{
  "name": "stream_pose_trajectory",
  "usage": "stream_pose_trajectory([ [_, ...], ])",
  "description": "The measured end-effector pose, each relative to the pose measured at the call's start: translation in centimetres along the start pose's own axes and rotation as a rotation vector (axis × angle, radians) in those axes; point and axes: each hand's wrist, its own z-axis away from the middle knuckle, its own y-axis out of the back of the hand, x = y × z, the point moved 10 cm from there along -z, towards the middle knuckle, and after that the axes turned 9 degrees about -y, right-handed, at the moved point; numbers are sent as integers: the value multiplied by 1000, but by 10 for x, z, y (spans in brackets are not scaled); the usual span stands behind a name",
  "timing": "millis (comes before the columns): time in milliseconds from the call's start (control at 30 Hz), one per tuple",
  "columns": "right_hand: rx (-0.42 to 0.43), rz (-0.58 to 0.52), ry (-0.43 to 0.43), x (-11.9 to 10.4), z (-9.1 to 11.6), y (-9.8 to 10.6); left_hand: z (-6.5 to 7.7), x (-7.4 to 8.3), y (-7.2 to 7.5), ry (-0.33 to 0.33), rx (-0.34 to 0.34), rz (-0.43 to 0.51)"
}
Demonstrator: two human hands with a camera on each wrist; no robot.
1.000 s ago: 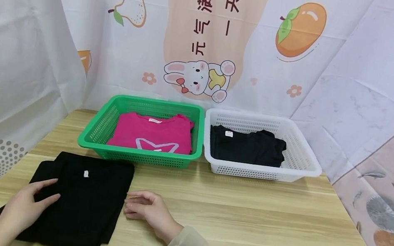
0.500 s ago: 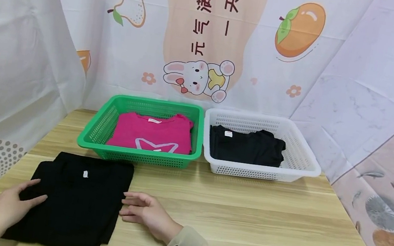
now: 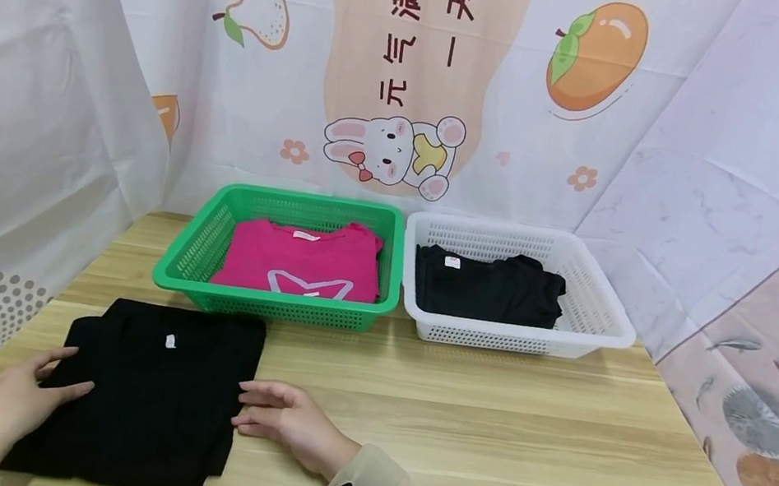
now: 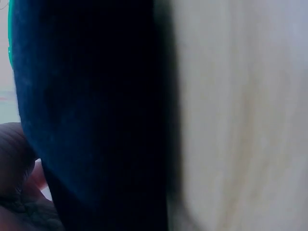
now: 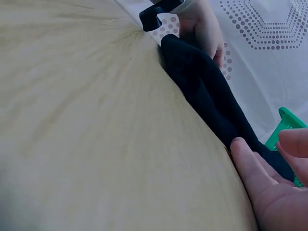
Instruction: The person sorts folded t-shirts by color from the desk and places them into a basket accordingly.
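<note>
A folded black shirt [image 3: 150, 400] with a small white neck label lies on the left part of the table. My left hand [image 3: 22, 401] is at its left edge, thumb and index fingertip over the cloth. At the right edge, the fingertips of my right hand [image 3: 286, 419] touch the side of the shirt, fingers loosely extended. In the right wrist view, the fingers [image 5: 250, 166] lie against the low side of the folded cloth [image 5: 207, 91]. Dark cloth [image 4: 91, 106] fills much of the left wrist view and hides most of the left fingers.
Behind the shirt stands a green basket [image 3: 275, 311] with a folded pink shirt [image 3: 313, 257] in it. Beside it on the right, a white basket [image 3: 495, 340] holds folded black clothing [image 3: 491, 290]. A printed curtain [image 3: 256, 125] hangs behind the wooden table [image 3: 496, 441].
My left hand has moved left to the shirt's edge, and the cloth corner that stuck out at lower left has drawn in. My right hand has moved slightly left against the right edge.
</note>
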Motion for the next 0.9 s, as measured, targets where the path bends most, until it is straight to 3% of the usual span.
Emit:
stream_pose_trajectory([
  [133,-17,3,-5,0,0,-1,1,3,-3,1,-24,22],
  [500,-11,-30,-23,-2,0,1,0,28,-9,-93,3,45],
  [900,45,150,-82,1,-12,-10,2,32,-11,-117,50,69],
])
